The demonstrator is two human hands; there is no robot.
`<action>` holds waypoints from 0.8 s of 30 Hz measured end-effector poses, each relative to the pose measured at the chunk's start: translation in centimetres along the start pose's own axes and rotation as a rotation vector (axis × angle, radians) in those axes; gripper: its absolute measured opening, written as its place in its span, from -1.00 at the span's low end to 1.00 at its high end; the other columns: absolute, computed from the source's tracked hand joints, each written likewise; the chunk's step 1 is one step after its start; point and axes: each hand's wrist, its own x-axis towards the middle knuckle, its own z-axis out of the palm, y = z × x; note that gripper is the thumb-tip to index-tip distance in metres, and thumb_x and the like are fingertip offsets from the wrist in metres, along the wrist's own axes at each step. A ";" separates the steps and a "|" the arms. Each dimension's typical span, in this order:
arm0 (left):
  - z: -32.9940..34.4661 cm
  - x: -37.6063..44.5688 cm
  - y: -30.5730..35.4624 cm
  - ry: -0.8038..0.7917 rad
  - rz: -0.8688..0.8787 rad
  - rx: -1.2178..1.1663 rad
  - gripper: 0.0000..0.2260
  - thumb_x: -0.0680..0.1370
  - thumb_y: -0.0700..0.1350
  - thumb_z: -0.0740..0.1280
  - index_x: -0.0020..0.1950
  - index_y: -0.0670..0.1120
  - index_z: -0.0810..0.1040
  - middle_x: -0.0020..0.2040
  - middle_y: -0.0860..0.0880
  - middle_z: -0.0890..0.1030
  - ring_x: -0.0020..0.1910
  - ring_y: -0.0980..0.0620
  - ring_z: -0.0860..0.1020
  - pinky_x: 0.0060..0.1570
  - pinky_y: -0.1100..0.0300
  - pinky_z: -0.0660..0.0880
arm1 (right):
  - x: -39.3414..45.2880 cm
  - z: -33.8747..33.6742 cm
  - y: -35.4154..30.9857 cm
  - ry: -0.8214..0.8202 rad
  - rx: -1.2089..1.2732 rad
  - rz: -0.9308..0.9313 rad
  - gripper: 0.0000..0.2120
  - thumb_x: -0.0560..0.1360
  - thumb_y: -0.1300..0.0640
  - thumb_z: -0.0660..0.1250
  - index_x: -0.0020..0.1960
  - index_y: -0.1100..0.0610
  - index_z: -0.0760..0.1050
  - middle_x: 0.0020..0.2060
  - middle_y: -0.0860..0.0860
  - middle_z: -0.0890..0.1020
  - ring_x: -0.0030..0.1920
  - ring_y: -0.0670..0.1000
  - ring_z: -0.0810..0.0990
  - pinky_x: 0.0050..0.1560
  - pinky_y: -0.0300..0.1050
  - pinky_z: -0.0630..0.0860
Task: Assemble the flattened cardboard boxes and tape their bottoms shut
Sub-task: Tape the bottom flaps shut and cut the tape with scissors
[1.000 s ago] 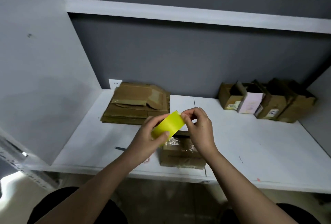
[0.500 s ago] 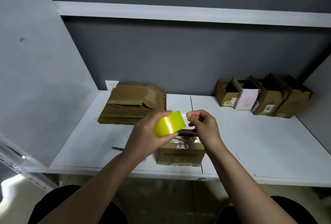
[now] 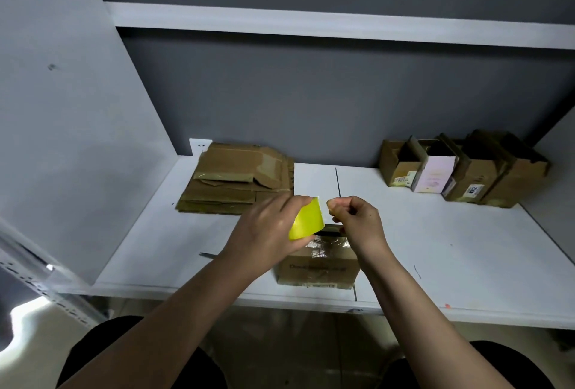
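A stack of flattened boxes (image 3: 236, 180) was set at the bench's (image 3: 466, 248) back left, a row of assembled boxes (image 3: 460, 168) at its back right. One box (image 3: 317, 267) was placed at the front edge, between them.

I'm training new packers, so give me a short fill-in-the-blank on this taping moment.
1. The left hand holds a roll of ____ tape.
2. The right hand pinches the tape's free ____.
3. The flattened boxes lie on the shelf's ____ side.

Missing words: yellow; end; left
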 end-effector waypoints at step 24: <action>-0.2 0.3 -3.9 -0.324 -0.394 -0.291 -0.44 0.34 0.19 0.49 0.27 0.13 0.37 0.11 0.11 0.53 0.02 0.04 0.52 -0.14 0.16 0.48 | -0.1 -1.5 -1.8 -0.014 0.049 0.077 -0.91 0.48 0.14 0.42 -0.08 0.16 0.60 -0.22 0.00 0.59 -0.20 -0.06 0.50 -0.23 -0.21 0.42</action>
